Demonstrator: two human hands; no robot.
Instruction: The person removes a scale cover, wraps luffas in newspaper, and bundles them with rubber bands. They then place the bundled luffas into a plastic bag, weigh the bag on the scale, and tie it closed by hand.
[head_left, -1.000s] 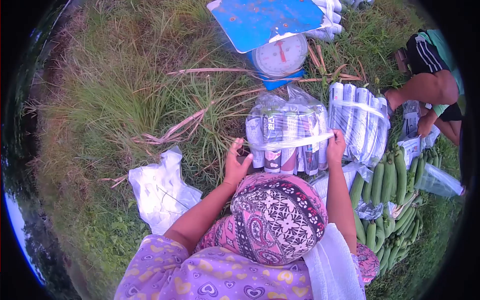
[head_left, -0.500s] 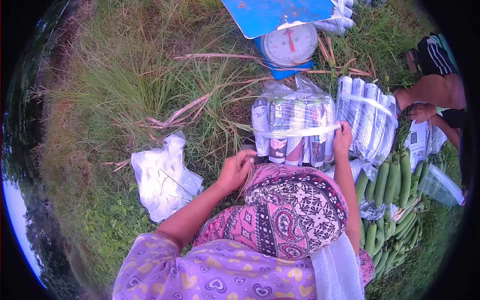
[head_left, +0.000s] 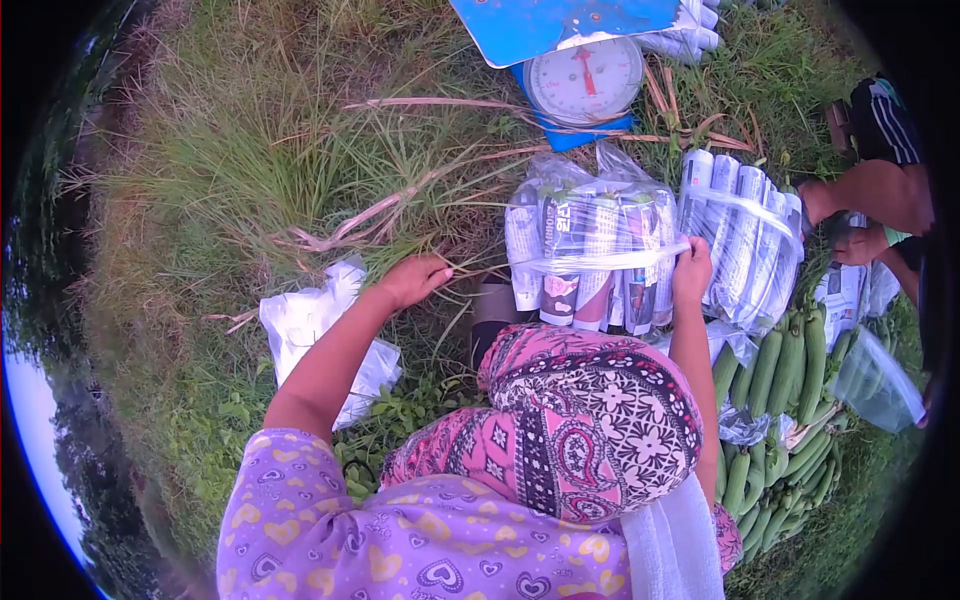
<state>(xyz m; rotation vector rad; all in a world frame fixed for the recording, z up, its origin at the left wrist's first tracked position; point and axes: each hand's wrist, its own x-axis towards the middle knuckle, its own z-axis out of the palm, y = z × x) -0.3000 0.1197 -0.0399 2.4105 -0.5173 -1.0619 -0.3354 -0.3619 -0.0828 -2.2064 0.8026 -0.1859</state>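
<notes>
My right hand (head_left: 692, 272) grips the end of a white plastic strap (head_left: 605, 262) at the right side of a bundle. The strap runs across the front of this bundle of newspaper-wrapped long pieces (head_left: 592, 215), which sits inside clear plastic. My left hand (head_left: 412, 282) is off to the left over the grass, apart from the bundle, its fingers loosely bent with nothing visible in them. Below my left forearm lies a white plastic bag (head_left: 305, 318), partly hidden by the arm. Just right of the bundle leans a second strapped newspaper bundle (head_left: 745, 235).
A dial scale (head_left: 585, 80) with a blue tray (head_left: 560, 25) stands beyond the bundle. Long green gourds (head_left: 790, 370) are piled at the right, near a clear plastic bag (head_left: 876, 380). Another person's leg (head_left: 870, 195) and hand (head_left: 860, 245) are at the far right.
My left hand has moved away from the bundle's lower left corner, leftward and up over the grass. My right hand stays on the strap at the bundle's right side.
</notes>
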